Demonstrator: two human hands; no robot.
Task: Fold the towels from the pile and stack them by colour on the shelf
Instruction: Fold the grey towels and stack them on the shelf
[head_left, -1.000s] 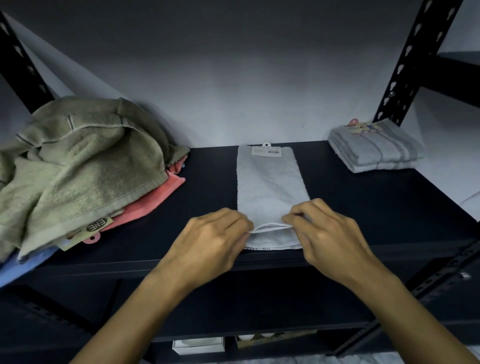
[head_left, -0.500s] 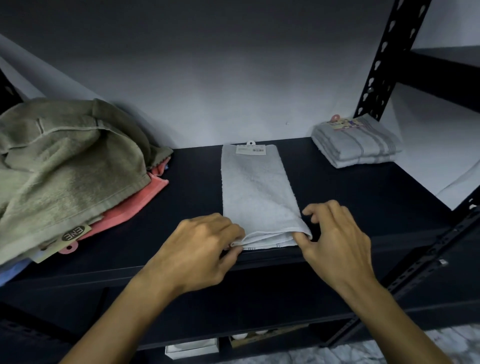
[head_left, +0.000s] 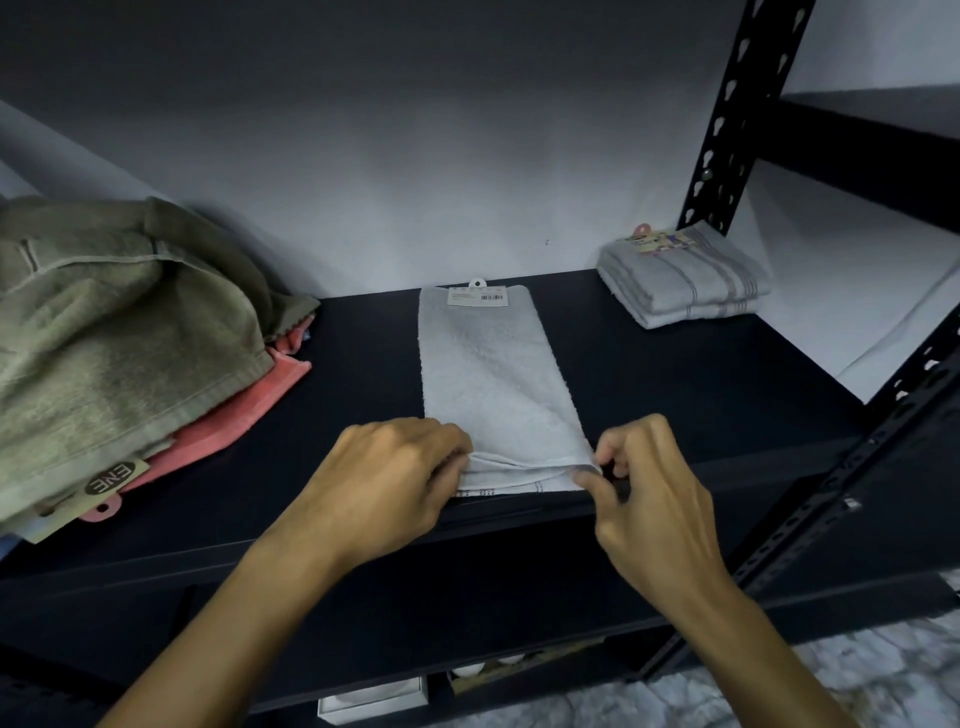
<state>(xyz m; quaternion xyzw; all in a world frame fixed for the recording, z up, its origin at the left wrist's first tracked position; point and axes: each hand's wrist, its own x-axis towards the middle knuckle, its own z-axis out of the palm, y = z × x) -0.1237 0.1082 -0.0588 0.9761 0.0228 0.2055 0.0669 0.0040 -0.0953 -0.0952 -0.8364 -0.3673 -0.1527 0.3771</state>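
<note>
Here, nearest the camera, two bare forearms reach over the front lip of a dark shelf. The left hand pinches the near left corner of a pale grey towel, fingers curled over its hem. The right hand pinches the near right corner of that same towel, thumb and fingertips closed on the edge. The towel lies as a long narrow strip, its near end at the shelf's front edge and its far end close to the back wall, where a white tag with a barcode rests on it.

Left of the towel, well apart from it, sits an unfolded pile: an olive towel on top, a coral towel showing under it, and a label reading "ENE" at its near edge. Right of the grey strip, in the far corner, lies a folded grey striped towel with a coloured label on top, just beside a black perforated upright. Behind everything stands a plain pale wall. Below the shelf, a lower level holds small boxes, and marbled floor shows at the lower right.
</note>
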